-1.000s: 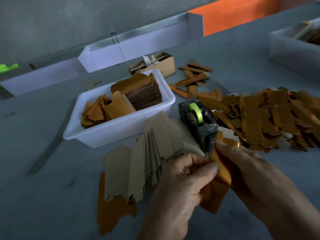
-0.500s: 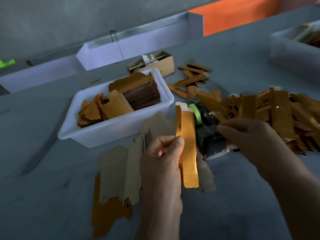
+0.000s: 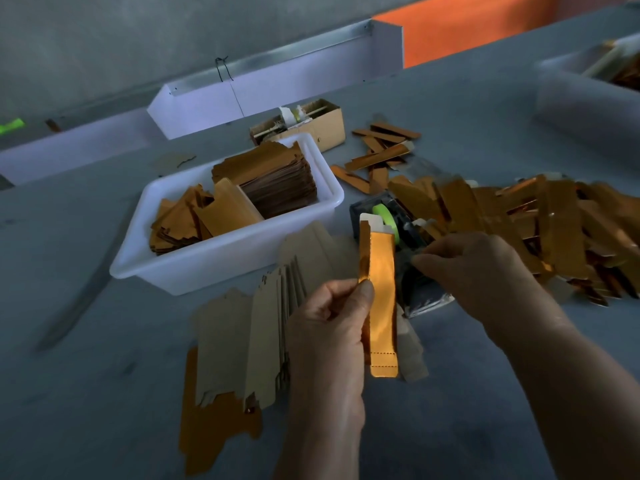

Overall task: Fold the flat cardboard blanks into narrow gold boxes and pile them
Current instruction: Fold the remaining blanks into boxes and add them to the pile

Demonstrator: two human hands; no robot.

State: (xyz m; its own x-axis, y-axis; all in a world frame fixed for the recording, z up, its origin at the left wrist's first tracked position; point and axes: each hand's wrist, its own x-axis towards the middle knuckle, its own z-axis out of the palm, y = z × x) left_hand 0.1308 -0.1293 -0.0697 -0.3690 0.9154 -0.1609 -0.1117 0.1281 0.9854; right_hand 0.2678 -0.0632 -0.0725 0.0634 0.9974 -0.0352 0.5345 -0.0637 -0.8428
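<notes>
Left grip (image 3: pixel 329 327) pinches folded gold box (image 3: pixel 381 299), held upright above fanned blanks (image 3: pixel 249 341). Right grip (image 3: pixel 467 271), beside it, fingers curled at tape dispenser (image 3: pixel 391 230); contents indeterminate. Finished pile (image 3: pixel 554 223) lies beyond.

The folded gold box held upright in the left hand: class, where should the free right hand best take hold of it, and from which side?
Probably the upper half of the gold box, from the right: the left hand pinches its lower left edge, leaving the top free.
</notes>
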